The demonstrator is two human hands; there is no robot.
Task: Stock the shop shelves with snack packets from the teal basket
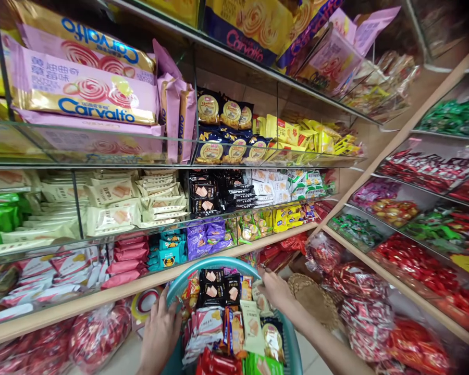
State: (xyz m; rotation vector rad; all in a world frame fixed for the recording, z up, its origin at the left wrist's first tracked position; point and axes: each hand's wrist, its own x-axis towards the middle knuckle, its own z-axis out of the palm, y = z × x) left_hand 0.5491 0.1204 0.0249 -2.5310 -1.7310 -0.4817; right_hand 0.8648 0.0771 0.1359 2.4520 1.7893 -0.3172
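A teal plastic basket (295,346) sits low in front of me, filled with packaged snacks. My left hand (162,325) is closed on its left rim, and my right hand (275,289) grips the rim at the upper right. Inside lie black wafer packets (211,286), a cream-coloured packet (252,325), white-and-pink packets (207,325), a dark round-label cookie packet (272,338), red packets (219,363) and a bright green packet (263,364). Orange-and-blue packets (233,330) are tucked between them. Parts of both hands' fingers are hidden by the rim.
Glass-fronted shelves hold pink Carvalfo cookie packs (89,88), purple packets (207,237) and teal packets (172,252). A wooden shelf edge (101,291) runs behind the basket. Candy bins (418,260) rise at the right. Bagged red sweets (99,333) and a woven basket (312,302) stand below.
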